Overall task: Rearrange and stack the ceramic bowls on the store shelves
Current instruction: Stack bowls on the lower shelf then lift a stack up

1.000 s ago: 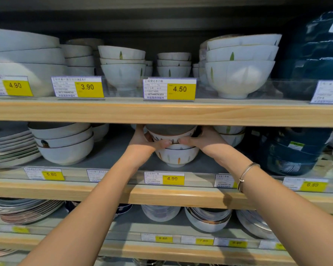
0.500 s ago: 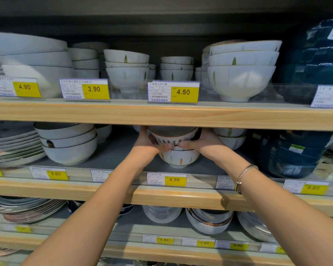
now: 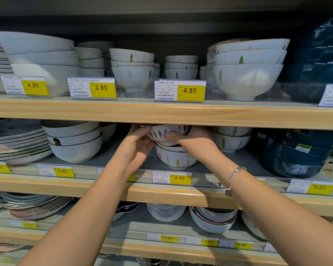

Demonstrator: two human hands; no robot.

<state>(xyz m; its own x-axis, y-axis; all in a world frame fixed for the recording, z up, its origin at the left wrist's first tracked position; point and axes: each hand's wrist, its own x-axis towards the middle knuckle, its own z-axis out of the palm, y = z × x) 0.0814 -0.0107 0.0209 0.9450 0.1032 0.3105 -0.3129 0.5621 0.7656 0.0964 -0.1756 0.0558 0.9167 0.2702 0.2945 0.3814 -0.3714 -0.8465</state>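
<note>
middle shelf point(image 3: 181, 194), centre bay. a small white bowl with dark brush strokes point(image 3: 168, 132) is held between both hands, tilted so its side and a barcode sticker point(image 3: 174, 130) face the camera. its rim is tucked up just under the wooden edge of the upper shelf point(image 3: 161, 114).

left hand point(image 3: 136, 148): fingers curled round the bowl's left side, thumb laid across the front; closed on the bowl. right hand point(image 3: 192, 140): thumb pressed on the front near the sticker, remaining fingers hidden behind the bowl; grip closed on it as far as can be seen. a metal bracelet point(image 3: 234, 177) is worn on the right wrist.

directly beneath, a second bowl with leaf marks point(image 3: 174, 157) stands upright on the grey shelf liner. the held bowl's foot appears to sit in or just above its mouth; contact cannot be confirmed.

neighbours on the same shelf: a stack of three plain bowls point(image 3: 74, 140) to the left, flat plates point(image 3: 17, 143) further left, two green-leaf bowls point(image 3: 231, 139) to the right, dark blue bowls point(image 3: 298, 152) at far right. a price tag reading 4.90 point(image 3: 171, 177) is fixed below the working spot.

upper shelf: stacks of white leaf-pattern bowls point(image 3: 248, 68), tags 4.90, 3.90, 4.50.

lower shelf: more stacked bowls and plates, partly blurred.
</note>
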